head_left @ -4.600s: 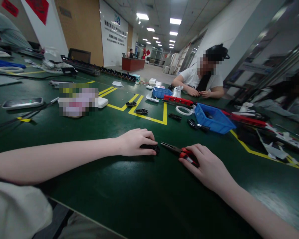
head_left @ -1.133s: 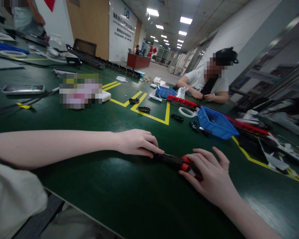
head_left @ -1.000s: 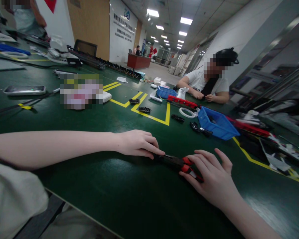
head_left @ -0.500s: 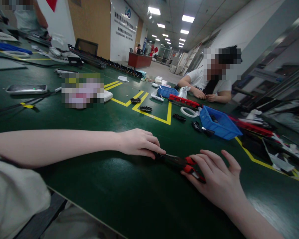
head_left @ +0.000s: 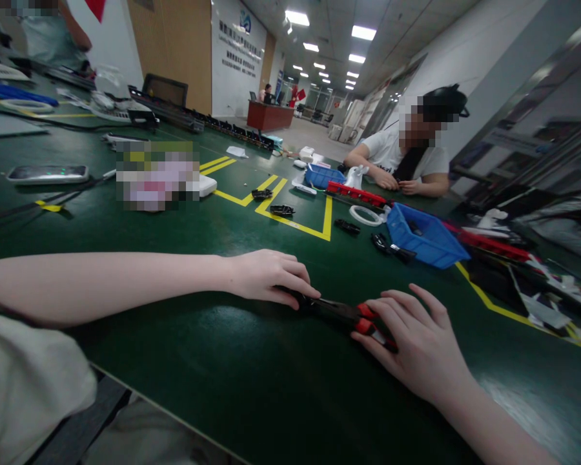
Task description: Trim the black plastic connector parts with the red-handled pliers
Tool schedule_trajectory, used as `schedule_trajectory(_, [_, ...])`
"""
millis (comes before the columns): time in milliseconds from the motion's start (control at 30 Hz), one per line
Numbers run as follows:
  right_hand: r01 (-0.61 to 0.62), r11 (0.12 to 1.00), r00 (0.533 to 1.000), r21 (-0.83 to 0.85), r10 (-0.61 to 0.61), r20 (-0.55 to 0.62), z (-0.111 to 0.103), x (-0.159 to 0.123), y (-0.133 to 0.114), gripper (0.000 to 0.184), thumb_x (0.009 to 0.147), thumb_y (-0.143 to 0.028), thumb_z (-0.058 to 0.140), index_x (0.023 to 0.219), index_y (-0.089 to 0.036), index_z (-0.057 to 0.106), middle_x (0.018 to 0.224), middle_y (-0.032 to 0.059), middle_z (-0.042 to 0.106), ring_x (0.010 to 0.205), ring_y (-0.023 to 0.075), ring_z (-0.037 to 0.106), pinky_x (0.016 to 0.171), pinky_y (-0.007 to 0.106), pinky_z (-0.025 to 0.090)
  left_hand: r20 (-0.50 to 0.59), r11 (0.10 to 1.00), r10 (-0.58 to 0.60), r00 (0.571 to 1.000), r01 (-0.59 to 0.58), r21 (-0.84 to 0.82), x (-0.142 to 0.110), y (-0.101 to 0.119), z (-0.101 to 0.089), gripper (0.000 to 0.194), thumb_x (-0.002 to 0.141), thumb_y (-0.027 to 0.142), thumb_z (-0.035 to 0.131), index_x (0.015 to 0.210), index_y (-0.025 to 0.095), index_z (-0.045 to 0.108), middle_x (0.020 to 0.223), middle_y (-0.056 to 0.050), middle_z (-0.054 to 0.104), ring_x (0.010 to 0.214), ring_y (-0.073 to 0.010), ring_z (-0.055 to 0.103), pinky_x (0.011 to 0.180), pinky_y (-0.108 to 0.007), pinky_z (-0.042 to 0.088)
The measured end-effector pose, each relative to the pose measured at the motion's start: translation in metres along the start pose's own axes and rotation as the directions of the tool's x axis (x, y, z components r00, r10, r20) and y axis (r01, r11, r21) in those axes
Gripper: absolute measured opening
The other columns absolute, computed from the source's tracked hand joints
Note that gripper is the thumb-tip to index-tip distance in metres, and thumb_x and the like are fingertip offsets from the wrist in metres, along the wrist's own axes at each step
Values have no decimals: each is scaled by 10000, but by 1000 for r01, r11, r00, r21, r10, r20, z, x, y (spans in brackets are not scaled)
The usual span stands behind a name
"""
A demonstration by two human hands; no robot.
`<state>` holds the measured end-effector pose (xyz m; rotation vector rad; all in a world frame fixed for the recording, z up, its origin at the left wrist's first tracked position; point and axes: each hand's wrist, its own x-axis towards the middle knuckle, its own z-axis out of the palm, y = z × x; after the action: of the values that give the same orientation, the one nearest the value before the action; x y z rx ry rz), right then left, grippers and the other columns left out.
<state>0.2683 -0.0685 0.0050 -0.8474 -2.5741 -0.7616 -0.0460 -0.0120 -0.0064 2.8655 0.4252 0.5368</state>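
Low over the green table, my right hand (head_left: 411,342) grips the red-and-black handles of a pair of pliers (head_left: 339,312), its index finger lifted away. The pliers' dark jaws point left, toward the fingertips of my left hand (head_left: 274,276). Those fingers are pinched on a small black part (head_left: 302,301), mostly covered by them. The jaws meet or nearly meet this part; the exact contact is too dark to tell. Beyond my hands lie similar black parts, one (head_left: 282,210) by the yellow tape and another (head_left: 347,226) to its right.
A blue bin (head_left: 428,240) stands at right, with black pieces (head_left: 392,248) beside it and a white ring (head_left: 366,216) behind. A smaller blue bin (head_left: 323,175) and a red strip (head_left: 356,193) lie farther back. Across the table sits a person (head_left: 416,148). A phone-like device (head_left: 48,174) rests at left.
The fingers of my right hand have shifted slightly on the plier handles, which sit a little closer together. My left hand stays nearly still, holding the black part.
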Motion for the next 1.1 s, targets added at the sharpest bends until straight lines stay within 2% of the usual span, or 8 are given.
schedule_trajectory(233, [-26, 998, 999, 62, 25, 23, 2, -1, 2, 299, 937, -446, 553, 1064, -189, 641, 947, 105, 725, 973, 296, 645, 1007, 524, 403, -5, 1000, 20, 1000, -20, 12, 0, 0, 1, 369, 965, 284, 642, 1328, 216, 633, 1197, -103, 682, 1010, -223, 636, 848, -300, 502])
schedule_trajectory(400, [-27, 997, 999, 72, 26, 22, 2, -1, 2, 315, 938, -452, 553, 1066, -180, 645, 949, 109, 728, 968, 295, 648, 1019, 525, 395, -53, 999, 28, 998, -29, -16, 0, 0, 2, 348, 939, 267, 678, 1284, 225, 659, 1163, -97, 702, 990, -218, 658, 833, -297, 518])
schedule_trajectory(600, [-16, 997, 999, 72, 13, 30, 2, 0, 3, 315, 941, -445, 549, 1054, -165, 639, 943, 113, 727, 951, 291, 654, 1019, 530, 394, -30, 999, 16, 999, -17, -37, 0, 2, 0, 316, 953, 264, 660, 1261, 196, 652, 1163, -99, 700, 1011, -223, 666, 860, -304, 521])
schedule_trajectory(733, [-36, 995, 998, 94, 32, 46, 3, -1, 3, 309, 929, -461, 566, 1062, -191, 638, 954, 97, 727, 963, 284, 653, 1027, 523, 390, -51, 999, 18, 999, -21, -39, 1, 2, 1, 291, 944, 262, 670, 1230, 211, 662, 1138, -90, 707, 990, -217, 672, 847, -297, 523])
schedule_trajectory(967, [-8, 998, 1000, 59, 9, -5, 6, -2, 5, 323, 927, -461, 564, 1078, -182, 625, 949, 110, 725, 932, 302, 665, 993, 538, 402, -50, 999, 22, 999, -23, -24, 0, 1, 0, 289, 957, 281, 656, 1236, 206, 653, 1156, -88, 700, 971, -208, 664, 832, -288, 517])
schedule_trajectory(1100, [1, 997, 1000, 78, 1, -30, 9, -3, 8, 319, 927, -485, 563, 1063, -203, 621, 909, 91, 724, 835, 285, 675, 959, 539, 419, -31, 999, 32, 999, -31, 11, 0, 0, -1, 297, 982, 306, 619, 1254, 189, 644, 1177, -88, 690, 995, -209, 656, 846, -282, 504])
